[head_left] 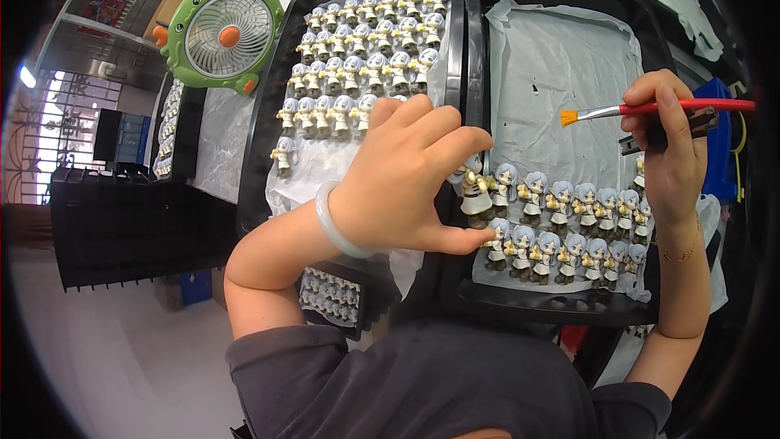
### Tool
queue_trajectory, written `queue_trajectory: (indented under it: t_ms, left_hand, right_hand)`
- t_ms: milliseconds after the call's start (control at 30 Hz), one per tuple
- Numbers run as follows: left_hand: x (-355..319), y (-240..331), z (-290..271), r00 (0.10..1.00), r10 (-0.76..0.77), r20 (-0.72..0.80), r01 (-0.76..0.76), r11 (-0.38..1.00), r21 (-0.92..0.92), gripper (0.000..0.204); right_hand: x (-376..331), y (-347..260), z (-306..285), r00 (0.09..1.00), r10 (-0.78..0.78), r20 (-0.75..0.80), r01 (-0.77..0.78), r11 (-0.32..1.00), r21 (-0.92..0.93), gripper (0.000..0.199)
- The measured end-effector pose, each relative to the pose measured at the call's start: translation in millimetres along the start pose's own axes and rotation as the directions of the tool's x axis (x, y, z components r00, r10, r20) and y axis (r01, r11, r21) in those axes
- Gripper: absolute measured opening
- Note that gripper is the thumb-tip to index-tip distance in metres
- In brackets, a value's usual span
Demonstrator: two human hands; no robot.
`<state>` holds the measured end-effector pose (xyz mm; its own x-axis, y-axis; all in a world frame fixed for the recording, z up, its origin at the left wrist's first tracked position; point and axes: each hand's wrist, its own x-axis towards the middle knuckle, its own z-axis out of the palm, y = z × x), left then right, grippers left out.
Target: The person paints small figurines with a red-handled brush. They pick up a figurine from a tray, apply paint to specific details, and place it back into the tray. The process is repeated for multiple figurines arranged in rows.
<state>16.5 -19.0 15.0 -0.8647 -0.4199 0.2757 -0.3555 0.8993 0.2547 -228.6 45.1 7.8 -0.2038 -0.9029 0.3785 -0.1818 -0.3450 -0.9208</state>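
Note:
Over the divide between two black trays, my left hand has its thumb and forefinger around a small painted figurine with pale hair and a white outfit. The figurine stands upright between those fingertips; its top is partly hidden by the forefinger. My right hand grips a paintbrush with a red handle and orange bristles, which point left over the right tray. A dark, narrow object also shows in that hand; its kind is unclear. Two rows of similar figurines stand in the right tray, near me.
The left tray holds several rows of figurines on white sheeting. A green animal-shaped fan stands at the far left. Crumpled white paper lines the right tray. A black crate sits at left, and a blue bin at right.

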Motion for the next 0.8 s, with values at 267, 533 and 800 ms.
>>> queue_trajectory:
  t_ms: [267, 533, 800]
  left_hand:
    - [-1.3, -2.9, 4.4, 0.999, 0.022, -0.029, -0.023, 1.000, -0.010, 0.057]
    - [-1.2, -2.5, 6.9, 0.997, 0.059, -0.043, -0.060, 0.998, -0.015, 0.058]
    - [-0.7, -4.6, 7.8, 0.998, 0.061, -0.031, -0.063, 0.996, -0.066, 0.059]
  right_hand:
    - [-0.9, 3.8, -1.4, 1.000, -0.009, 0.017, 0.009, 1.000, 0.022, 0.032]
    - [-0.7, 4.3, -4.3, 0.999, -0.015, 0.035, 0.015, 1.000, 0.002, 0.031]
    - [-1.1, 5.3, -4.1, 0.999, -0.023, 0.040, 0.023, 1.000, 0.000, 0.032]
